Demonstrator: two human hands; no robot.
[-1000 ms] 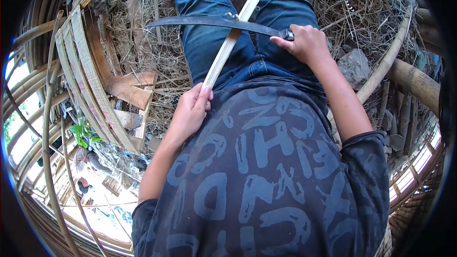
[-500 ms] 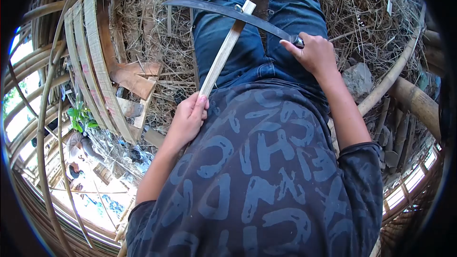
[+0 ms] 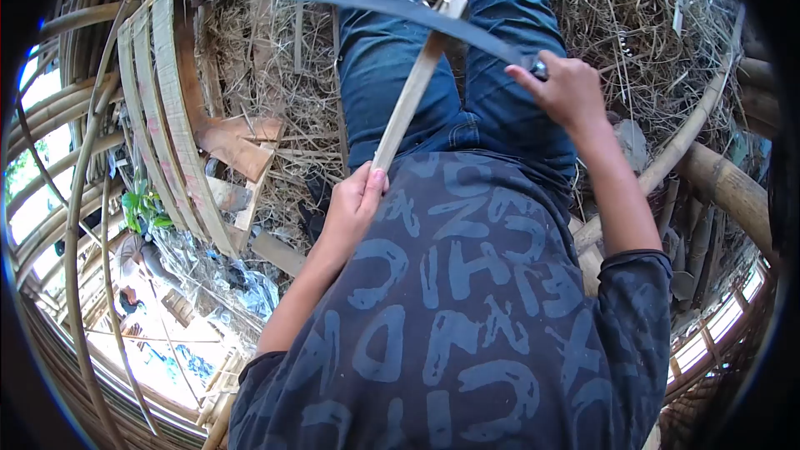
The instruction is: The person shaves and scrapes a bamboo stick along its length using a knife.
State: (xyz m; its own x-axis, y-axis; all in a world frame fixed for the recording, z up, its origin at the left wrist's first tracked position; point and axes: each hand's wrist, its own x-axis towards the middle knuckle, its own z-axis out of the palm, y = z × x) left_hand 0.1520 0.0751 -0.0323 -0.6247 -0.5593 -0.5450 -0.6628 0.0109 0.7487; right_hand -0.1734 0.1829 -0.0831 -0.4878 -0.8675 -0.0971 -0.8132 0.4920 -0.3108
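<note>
A pale wooden stick [image 3: 406,110] slants up from my waist between my thighs. My left hand [image 3: 356,197] is closed round its lower end, thumb on top. The handle of a long curved blade [image 3: 408,10] is in my right hand [image 3: 567,90], above my right thigh. The blade reaches left across both legs and crosses the stick near its upper end. Whether blade and stick touch there is hard to tell.
Slatted wooden boards [image 3: 172,121] curve at the left, beside brown wood pieces [image 3: 237,148]. Dry straw [image 3: 583,12] covers the ground around my legs. A thick bamboo pole [image 3: 723,179] lies at the right. At the lower left, beyond bamboo bars, a person [image 3: 132,260] is partly visible.
My right hand and the blade have moved slightly right, and the blade is blurred. My left hand and the stick's lower end have also shifted right. Both hands keep their holds.
</note>
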